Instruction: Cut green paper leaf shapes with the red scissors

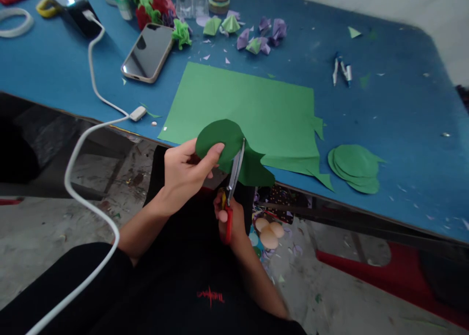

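Note:
Between thumb and fingers, my left hand (186, 174) pinches a dark green paper piece (222, 135) with a rounded edge. My right hand (234, 218) grips red-and-yellow-handled scissors (236, 171), whose blades point up and lie at the right side of the round part. A ragged flap of the same green paper (252, 166) hangs to the right of the blades. Both hands are over my lap, in front of the table edge. Behind them a large green sheet (238, 95) lies on the table, and a stack of cut green rounds (353, 166) lies to its right.
On the blue table (395, 105) lie a phone (148, 54), a compass (342, 71) and folded purple and green paper pieces (256, 42). A white cable (75, 169) runs from a black device (78, 12) down past my left arm. Paper scraps litter table and floor.

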A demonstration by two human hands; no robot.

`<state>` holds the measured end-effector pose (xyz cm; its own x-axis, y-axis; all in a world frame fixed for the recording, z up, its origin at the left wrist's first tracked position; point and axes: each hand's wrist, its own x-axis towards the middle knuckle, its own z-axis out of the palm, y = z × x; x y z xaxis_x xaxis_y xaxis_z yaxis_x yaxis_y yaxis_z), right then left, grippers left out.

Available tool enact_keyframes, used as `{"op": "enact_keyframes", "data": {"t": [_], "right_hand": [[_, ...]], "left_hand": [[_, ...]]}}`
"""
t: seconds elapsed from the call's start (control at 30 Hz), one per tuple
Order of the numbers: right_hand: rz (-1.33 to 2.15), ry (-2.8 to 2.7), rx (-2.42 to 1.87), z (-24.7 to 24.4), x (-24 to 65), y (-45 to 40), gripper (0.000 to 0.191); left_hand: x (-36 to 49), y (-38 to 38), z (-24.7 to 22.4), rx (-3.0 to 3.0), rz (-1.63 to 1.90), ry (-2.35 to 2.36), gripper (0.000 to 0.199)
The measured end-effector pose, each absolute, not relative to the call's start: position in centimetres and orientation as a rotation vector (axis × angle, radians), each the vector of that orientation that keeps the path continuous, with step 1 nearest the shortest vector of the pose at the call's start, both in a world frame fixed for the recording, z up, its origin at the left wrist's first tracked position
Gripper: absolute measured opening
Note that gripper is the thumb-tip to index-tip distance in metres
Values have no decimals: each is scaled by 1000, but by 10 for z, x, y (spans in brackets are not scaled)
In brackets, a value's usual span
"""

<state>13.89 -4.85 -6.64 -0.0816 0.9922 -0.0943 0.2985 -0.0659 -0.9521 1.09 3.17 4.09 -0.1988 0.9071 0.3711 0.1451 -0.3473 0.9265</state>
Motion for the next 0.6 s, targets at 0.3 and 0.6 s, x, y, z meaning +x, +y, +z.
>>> {"op": "enact_keyframes", "data": {"t": [0.3,0.6], "right_hand": [[1306,-1448,-1339,-62,145,-47,82],[1371,-1455,-1243,-58,149,-46,88]], "left_hand": [[9,31,39,1476,1584,1297,27],[9,27,44,1489,1558,1288,24]]}}
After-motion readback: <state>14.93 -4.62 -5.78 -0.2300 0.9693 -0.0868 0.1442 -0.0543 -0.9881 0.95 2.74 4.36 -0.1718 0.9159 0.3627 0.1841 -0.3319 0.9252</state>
